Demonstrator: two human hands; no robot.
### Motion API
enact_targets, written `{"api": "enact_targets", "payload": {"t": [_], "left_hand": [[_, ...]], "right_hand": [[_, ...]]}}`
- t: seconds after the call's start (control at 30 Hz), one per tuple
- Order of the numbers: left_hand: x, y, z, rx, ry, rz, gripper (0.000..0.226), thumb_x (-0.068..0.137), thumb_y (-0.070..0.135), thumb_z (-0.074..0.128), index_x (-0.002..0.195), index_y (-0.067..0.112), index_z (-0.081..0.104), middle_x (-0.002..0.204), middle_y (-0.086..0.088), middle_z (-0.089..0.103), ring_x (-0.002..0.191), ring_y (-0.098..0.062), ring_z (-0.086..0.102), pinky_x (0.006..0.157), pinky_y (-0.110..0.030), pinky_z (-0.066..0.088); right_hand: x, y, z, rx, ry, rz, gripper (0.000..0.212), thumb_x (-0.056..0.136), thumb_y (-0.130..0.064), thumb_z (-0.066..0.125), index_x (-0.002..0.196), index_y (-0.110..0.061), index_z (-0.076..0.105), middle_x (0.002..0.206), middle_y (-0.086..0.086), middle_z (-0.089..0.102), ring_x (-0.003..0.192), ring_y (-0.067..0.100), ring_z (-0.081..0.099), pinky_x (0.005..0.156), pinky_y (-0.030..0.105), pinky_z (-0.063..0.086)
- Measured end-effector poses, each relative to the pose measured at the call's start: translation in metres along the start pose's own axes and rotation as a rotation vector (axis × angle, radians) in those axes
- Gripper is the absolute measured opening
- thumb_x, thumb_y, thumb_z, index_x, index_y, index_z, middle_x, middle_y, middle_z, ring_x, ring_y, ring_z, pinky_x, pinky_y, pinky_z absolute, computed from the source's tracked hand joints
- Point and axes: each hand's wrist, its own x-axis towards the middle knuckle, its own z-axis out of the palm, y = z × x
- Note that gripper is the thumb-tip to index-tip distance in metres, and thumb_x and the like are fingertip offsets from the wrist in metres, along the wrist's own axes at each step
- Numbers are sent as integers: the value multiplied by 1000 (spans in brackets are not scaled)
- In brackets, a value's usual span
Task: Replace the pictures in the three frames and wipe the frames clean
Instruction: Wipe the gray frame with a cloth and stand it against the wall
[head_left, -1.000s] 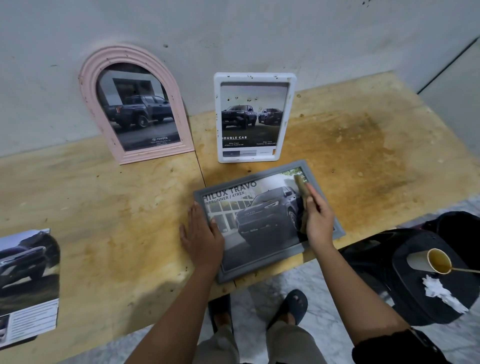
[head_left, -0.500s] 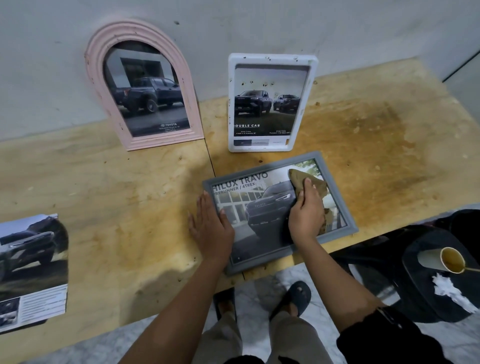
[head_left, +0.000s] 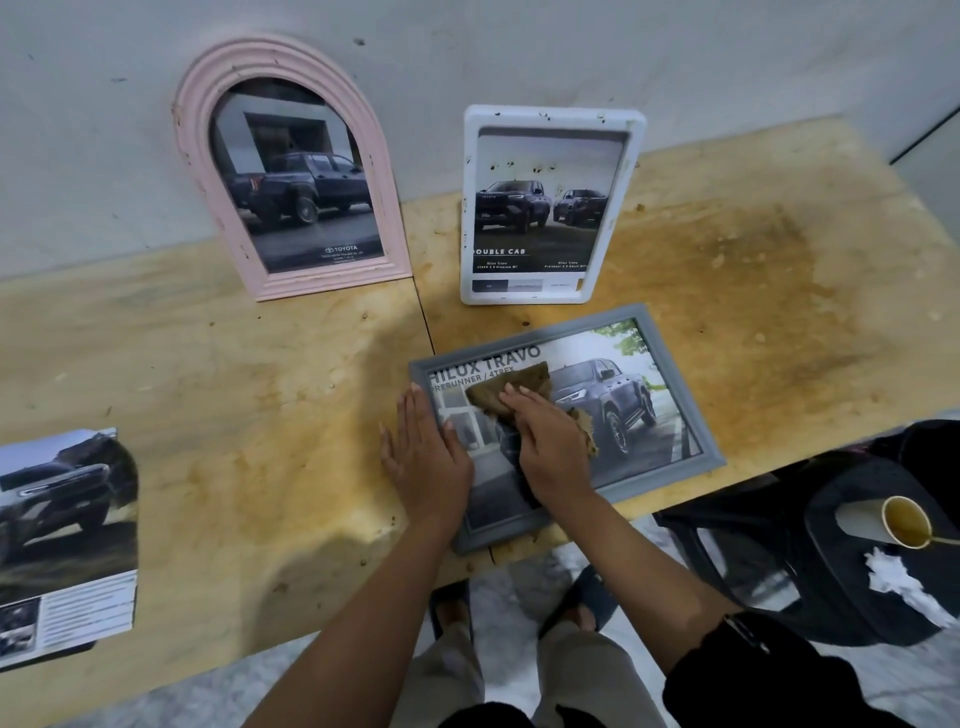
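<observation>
grey frame (head_left: 671, 374) lies flat at lower centre. left hand (head_left: 423, 457), fingers straight, pins its left edge; right hand (head_left: 550, 447) presses a brown cloth (head_left: 511, 392) flat-fingered on the glass. best wipe edge to edge.

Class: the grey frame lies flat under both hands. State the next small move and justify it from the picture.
Probably draw the cloth rightward across the lower glass. The right hand presses it at the upper left of the grey frame, over the title, leaving the truck and lower glass uncovered; the left hand lies flat on the left edge, steadying it.
</observation>
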Motion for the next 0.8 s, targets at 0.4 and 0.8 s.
{"api": "enact_targets", "payload": {"t": [0.4,0.8], "left_hand": [[0,-3,2,-13,-15,-9,57,93,33,27,146,13,26,153,-2,28,143,-12,17,115,-35,2],[-2,1,-8,-81,5,3,55,92,28,35,142,8,35,148,-7,38,139,-20,29,114,-39,9]], "right_hand": [[-9,30,-43,143,-443,-59,29,90,-1,48,102,-14,71,109,-4,67,107,5,60,95,24,47],[14,46,-148,292,-476,486,28,96,-5,45,93,-21,68,93,5,67,94,33,59,75,34,47]]}}
